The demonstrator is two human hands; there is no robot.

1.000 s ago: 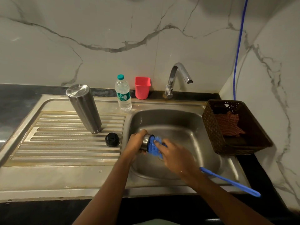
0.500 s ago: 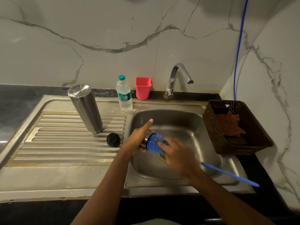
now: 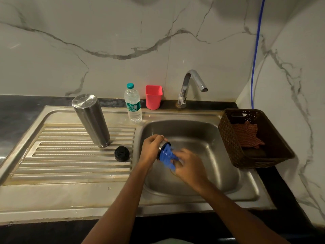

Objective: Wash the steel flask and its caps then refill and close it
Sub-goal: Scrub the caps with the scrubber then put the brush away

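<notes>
- Nearest you, your hands meet over the near-left part of the sink (image 3: 221, 148). Your left hand (image 3: 151, 150) grips the steel cap (image 3: 162, 144) from the side. Your right hand (image 3: 190, 166) is curled round the blue brush (image 3: 167, 155), whose head is pressed against the cap.
- The basin has free room to the right of your hands and behind them, up to its walls.
- Just left of the basin's rim, the black cap (image 3: 121, 153) lies on the ribbed draining board (image 3: 70, 155), apart from your left hand.
- Behind it, the steel flask (image 3: 91, 120) stands mouth down on the ribs.
- On the right, a brown basket (image 3: 228, 138) holding a red cloth (image 3: 248, 134) sits at the sink's edge.
- Along the back of the desk stand a water bottle (image 3: 133, 104), a pink cup (image 3: 153, 96) and the tap (image 3: 191, 85).
</notes>
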